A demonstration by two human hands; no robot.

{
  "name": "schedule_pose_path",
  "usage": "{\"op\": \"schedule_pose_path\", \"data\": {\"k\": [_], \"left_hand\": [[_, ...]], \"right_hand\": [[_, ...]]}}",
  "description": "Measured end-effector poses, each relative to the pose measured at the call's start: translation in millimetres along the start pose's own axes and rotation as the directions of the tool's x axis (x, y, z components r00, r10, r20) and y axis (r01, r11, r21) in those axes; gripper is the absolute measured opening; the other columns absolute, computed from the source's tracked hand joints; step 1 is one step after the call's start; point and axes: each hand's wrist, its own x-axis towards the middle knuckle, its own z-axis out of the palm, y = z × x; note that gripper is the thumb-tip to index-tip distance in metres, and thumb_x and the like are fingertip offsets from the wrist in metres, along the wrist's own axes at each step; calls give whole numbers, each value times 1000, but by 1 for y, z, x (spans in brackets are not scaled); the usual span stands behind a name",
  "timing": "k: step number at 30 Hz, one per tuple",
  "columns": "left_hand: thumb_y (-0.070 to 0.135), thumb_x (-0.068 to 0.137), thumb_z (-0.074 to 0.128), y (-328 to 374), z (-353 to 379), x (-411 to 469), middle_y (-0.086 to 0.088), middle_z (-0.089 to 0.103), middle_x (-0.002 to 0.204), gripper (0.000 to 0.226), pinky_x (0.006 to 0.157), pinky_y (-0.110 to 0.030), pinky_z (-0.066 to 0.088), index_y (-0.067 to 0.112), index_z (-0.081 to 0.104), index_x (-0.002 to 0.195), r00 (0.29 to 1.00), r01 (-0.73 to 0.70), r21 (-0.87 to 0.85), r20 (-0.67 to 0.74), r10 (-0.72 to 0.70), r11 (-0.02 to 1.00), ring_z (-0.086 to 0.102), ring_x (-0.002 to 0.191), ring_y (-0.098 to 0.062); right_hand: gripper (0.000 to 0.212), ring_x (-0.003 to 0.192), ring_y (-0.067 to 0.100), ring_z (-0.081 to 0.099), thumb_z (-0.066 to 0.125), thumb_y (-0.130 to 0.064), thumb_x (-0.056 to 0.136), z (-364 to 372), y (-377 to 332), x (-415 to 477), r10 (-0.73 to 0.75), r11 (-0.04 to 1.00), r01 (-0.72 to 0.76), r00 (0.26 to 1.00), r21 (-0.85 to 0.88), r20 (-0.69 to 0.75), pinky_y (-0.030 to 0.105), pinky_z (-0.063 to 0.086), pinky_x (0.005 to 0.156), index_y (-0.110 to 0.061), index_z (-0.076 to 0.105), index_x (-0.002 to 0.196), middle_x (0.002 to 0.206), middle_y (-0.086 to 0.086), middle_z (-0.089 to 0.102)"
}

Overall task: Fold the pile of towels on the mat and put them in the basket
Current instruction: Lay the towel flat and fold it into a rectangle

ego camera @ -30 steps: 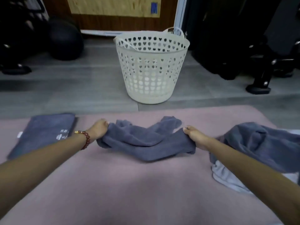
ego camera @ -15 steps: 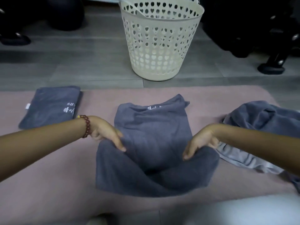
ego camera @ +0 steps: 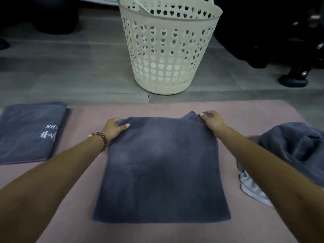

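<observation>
Here, a dark grey towel (ego camera: 161, 171) is lying flat in the middle of the pink mat (ego camera: 245, 230), spread as a near rectangle with its near edge toward the person and its far edge toward the basket (ego camera: 168, 50). The left hand (ego camera: 114, 128) is pinching the far left corner of the towel, thumb on top and fingers curled under the cloth. The right hand (ego camera: 213, 121) is gripping the far right corner, which is standing up a little in a small peak. Both hands are closed on the cloth and sitting well apart, one at each far corner. A red bead bracelet (ego camera: 101, 139) is circling the left wrist.

To the left, a folded towel (ego camera: 28, 132) is resting on the mat, white lettering showing on its top face; it is lying apart from the spread towel. To the right, a crumpled pile (ego camera: 296, 151) of grey towels is sitting at the mat's edge, with a paler cloth (ego camera: 252, 190) showing beneath it, partly hidden by the right forearm.

Beyond the mat, the cream basket with heart-shaped holes is standing upright on the grey floor (ego camera: 70, 76). Dark objects are filling the background; what they are is unclear.
</observation>
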Motion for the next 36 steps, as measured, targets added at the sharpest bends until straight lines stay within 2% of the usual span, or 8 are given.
{"op": "schedule_pose_path", "data": {"k": [6, 11, 14, 17, 19, 24, 29, 36], "left_hand": [[0, 76, 73, -19, 20, -1, 1, 50, 70, 29, 57, -9, 35, 15, 51, 64, 959, -277, 253, 134, 250, 927, 45, 72, -14], [20, 68, 66, -9, 5, -61, 11, 57, 89, 11, 79, -12, 40, 27, 58, 71, 682, -711, 250, 471, 559, 657, 55, 85, 1], [24, 66, 63, -20, -10, -109, 22, 52, 84, 8, 70, -10, 37, 23, 59, 74, 547, -767, 363, 802, 242, 529, 49, 76, 9], [19, 72, 73, -47, -21, -142, 20, 50, 89, 13, 74, -10, 39, 23, 65, 81, 419, -583, 461, 876, -239, 669, 49, 79, 12], [24, 77, 74, -56, -20, -148, 12, 57, 89, 12, 78, -16, 44, 18, 65, 81, 513, -442, 435, 840, -176, 785, 52, 80, 6], [31, 74, 78, -46, 8, -137, 18, 60, 70, 21, 69, -16, 42, 22, 59, 76, 907, -326, 360, 380, 181, 874, 52, 66, 4], [35, 79, 72, -45, 29, -122, -9, 49, 130, 64, 101, -26, 32, 13, 44, 131, 957, -212, 642, 289, 24, 737, 44, 122, -25], [51, 67, 75, -66, 27, -122, -13, 41, 122, 66, 104, -33, 30, 16, 56, 119, 991, -74, 637, 131, -13, 767, 35, 119, -29]], "right_hand": [[21, 88, 24, 60, 62, -25, 90, 28, 54, -9, 201, 970, -221, 963, 99, 179, 29, 50, 69, -5, 63, 95, 98, 10, 63], [10, 75, 13, 64, 58, -17, 92, -13, 44, -48, -23, 978, -80, 880, 195, 475, 19, 52, 61, -8, 63, 91, 86, 3, 69], [5, 71, 5, 58, 62, -15, 90, -62, 56, -79, 14, 982, 133, 658, -135, 753, 16, 46, 64, -12, 64, 88, 77, -6, 64], [5, 81, 6, 53, 63, -12, 88, -92, 88, -105, 337, 741, 359, 533, -568, 776, 15, 42, 74, -17, 62, 89, 84, -8, 59], [11, 89, 11, 53, 59, -6, 87, -94, 105, -117, 383, 650, 378, 586, -659, 714, 16, 41, 77, -14, 61, 94, 91, -4, 58], [25, 87, 19, 54, 54, -3, 89, -60, 96, -126, -58, 942, 133, 969, -309, 241, 22, 44, 76, -6, 54, 114, 104, 3, 55], [49, 122, 23, 46, 49, 1, 90, -18, 69, -101, -243, 830, 404, 883, -384, 402, 25, 30, 104, -3, 37, 137, 136, 10, 45], [70, 134, 31, 36, 46, -7, 91, 35, 49, -71, -111, 566, 519, 818, -641, 564, 41, 34, 108, -29, 13, 149, 154, 4, 23]]}}
